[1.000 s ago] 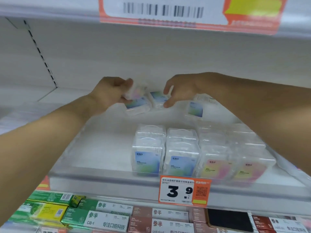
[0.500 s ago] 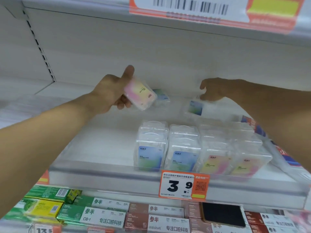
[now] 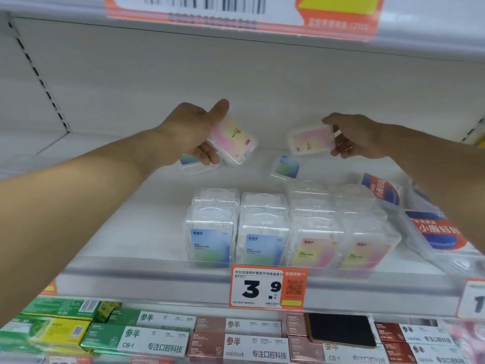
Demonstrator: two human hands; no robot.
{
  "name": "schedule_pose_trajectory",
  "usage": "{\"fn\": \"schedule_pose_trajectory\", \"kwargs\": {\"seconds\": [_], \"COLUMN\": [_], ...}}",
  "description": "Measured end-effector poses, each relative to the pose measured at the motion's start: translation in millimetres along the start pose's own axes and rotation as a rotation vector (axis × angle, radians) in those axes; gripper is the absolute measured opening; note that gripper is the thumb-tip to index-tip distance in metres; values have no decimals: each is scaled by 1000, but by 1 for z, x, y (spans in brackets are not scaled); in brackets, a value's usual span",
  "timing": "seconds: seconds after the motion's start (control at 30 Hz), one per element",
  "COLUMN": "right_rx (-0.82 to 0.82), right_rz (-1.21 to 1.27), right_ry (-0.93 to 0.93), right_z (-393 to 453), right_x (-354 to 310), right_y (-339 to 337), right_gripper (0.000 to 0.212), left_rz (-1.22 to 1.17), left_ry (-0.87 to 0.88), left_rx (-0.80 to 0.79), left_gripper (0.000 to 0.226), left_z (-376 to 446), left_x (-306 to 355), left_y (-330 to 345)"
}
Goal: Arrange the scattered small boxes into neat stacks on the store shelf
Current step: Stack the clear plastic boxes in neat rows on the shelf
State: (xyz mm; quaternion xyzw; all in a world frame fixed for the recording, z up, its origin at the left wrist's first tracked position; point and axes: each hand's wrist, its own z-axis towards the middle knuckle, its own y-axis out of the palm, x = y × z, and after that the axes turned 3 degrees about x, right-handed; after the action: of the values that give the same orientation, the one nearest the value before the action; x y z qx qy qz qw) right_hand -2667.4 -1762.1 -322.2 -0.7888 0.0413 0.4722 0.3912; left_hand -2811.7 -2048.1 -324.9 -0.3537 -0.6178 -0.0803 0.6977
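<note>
The store shelf (image 3: pixel 136 232) carries four neat stacks (image 3: pixel 286 227) of clear small boxes at its near edge, blue-labelled on the left and pink-labelled on the right. Two blue-labelled boxes lie loose farther back: one (image 3: pixel 284 166) between the hands, tilted, another (image 3: pixel 190 161) partly hidden under the left hand. Both arms reach far in, raised above the shelf. The left hand (image 3: pixel 194 135) grips a pink box (image 3: pixel 232 139) tilted, thumb up along its far edge, fingers curled beneath. The right hand (image 3: pixel 357 137) pinches a second pink box (image 3: pixel 311 140) by its right end, fingertips only. That light grip looks the weaker one: the slick plastic could slip and drop onto the stacks below, toppling them. A forearm dipping low could also brush the front stacks.
</note>
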Motion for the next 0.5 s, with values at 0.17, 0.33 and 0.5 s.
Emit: {"fn": "schedule_pose_trajectory", "kwargs": {"seconds": [0.17,0.33,0.5], "right_rx": [-20,-25,-278], "right_rz": [29,-43,15], "right_ry": [-3,-71,-52], "right_z": [-20,-31,-57], "right_x": [-8,-14,-30], "right_y": [-4,7,22], "right_gripper": [52,66,42], "left_rz": [-4,31,110], "left_ry": [6,34,5], "left_rx": [-36,-68,-118], "left_gripper": [63,56,45], "left_z": [-6,-15,-27], "left_x": [2,9,13], "left_y": [8,5,-3]}}
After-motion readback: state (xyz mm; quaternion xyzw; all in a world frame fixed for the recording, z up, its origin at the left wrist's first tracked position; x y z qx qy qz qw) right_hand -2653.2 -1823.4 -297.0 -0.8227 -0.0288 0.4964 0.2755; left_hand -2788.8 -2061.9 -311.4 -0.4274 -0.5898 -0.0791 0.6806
